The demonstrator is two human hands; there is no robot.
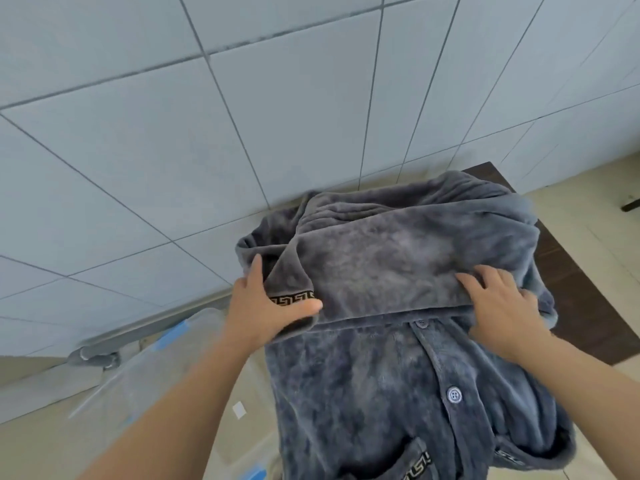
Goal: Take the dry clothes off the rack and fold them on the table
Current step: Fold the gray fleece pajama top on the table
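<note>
A grey fleece button-up top [398,265] with black-and-gold patterned trim lies bunched over a dark brown table [581,306], and its lower part hangs off the near edge. My left hand [266,306] grips the folded edge at the trimmed cuff, thumb on top. On the right side of the same fold, my right hand [502,306] holds the fabric with its fingers curled in. Two buttons show on the front placket below the fold.
A pale blue tiled wall [207,133] stands right behind the table. At lower left is a clear plastic bin [145,368] with blue clips, next to a grey metal rail [138,330]. The floor is beige tile [595,202].
</note>
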